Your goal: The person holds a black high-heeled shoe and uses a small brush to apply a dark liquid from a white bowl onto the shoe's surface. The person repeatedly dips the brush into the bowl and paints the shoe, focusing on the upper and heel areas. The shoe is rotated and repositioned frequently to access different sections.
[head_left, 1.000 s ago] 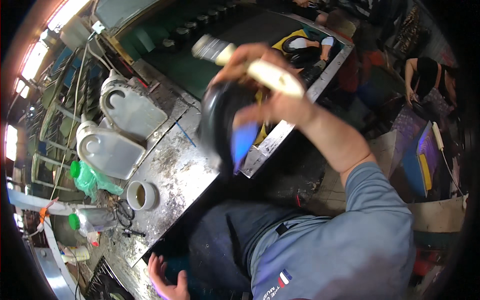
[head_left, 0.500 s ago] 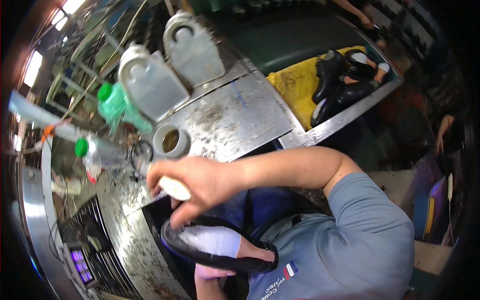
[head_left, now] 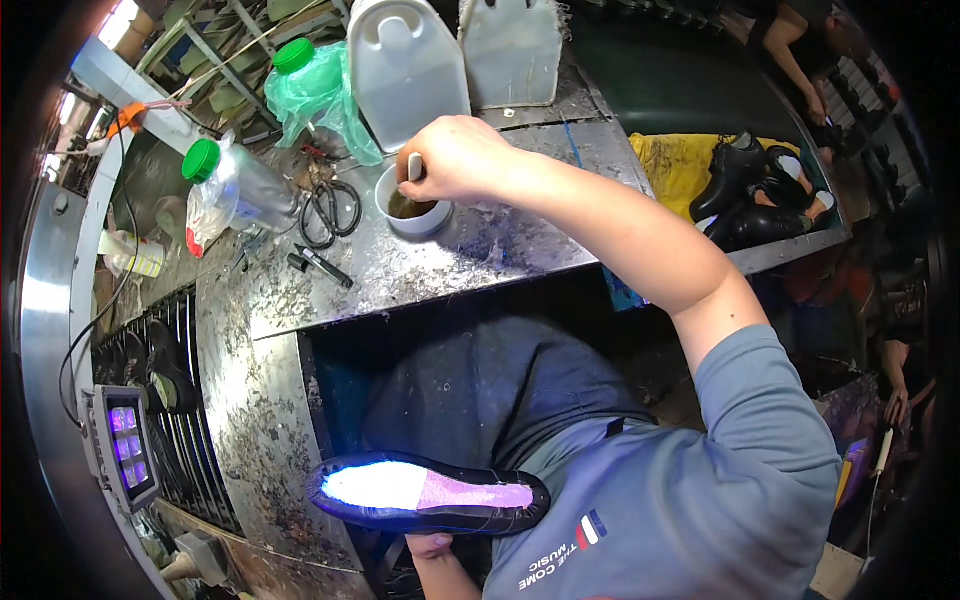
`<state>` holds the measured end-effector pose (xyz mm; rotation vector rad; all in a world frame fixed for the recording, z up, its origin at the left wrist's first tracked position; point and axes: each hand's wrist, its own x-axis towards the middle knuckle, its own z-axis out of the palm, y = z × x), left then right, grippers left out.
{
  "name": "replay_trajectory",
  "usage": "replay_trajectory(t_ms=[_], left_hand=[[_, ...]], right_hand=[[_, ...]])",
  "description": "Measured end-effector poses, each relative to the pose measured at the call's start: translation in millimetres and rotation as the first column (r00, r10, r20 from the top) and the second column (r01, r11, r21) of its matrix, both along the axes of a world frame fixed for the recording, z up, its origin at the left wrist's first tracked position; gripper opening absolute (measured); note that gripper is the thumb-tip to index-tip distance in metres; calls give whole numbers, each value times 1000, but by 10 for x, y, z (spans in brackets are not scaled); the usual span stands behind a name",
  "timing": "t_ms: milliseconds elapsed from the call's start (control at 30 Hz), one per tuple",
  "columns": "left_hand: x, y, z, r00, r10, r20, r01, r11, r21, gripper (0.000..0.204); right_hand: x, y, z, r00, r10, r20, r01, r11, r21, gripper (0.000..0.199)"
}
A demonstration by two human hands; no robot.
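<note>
My left hand [head_left: 432, 545] is closed under a black shoe [head_left: 440, 513], partly hidden by it. The shoe lies sole up, toe to the left; its sole is bright white at the front and pink toward the heel. Farther off, my right hand [head_left: 455, 160] is closed over a white cup [head_left: 420, 222] on the metal bench. Its fingers grip the pale handle [head_left: 414, 167] of what looks like a brush, whose working end is hidden. Dark, brownish contents show inside the cup.
Black scissors [head_left: 330, 214] and a black marker [head_left: 325, 266] lie left of the cup. Behind stand a bottle with a green cap [head_left: 240, 185], a green plastic bag [head_left: 315, 100] and a whitish container [head_left: 408, 80]. A lit purple lamp [head_left: 126, 447] stands left; black shoes [head_left: 735, 180] lie right on yellow cloth.
My right hand has moved from above the shoe up to the cup, taking the brush along. The shoe's sole now shows fully and brightly lit. The view has shifted.
</note>
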<state>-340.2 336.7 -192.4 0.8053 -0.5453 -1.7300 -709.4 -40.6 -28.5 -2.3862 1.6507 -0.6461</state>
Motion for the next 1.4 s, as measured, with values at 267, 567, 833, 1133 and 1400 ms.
replay_trajectory(t_ms=[267, 567, 833, 1133, 1400], left_hand=[[-34, 119, 141, 996, 85, -24, -87, 994, -66, 100], [-394, -172, 684, 905, 263, 335, -110, 904, -413, 77], [-486, -644, 1081, 140, 765, 629, 362, 551, -751, 56], [-273, -898, 1839, -140, 773, 619, 770, 478, -423, 35], [-152, -864, 2049, -175, 758, 628, 855, 434, -285, 38]], right_hand=[[67, 75, 195, 985, 34, 170, 10, 968, -252, 17], [-89, 161, -61, 987, 99, 128, -69, 973, -220, 22], [-124, 172, -93, 975, 87, 205, -39, 974, -225, 23], [-248, 345, -218, 873, 157, 463, -54, 972, -228, 26], [139, 1038, 72, 515, 317, 796, -567, 823, 39, 17]])
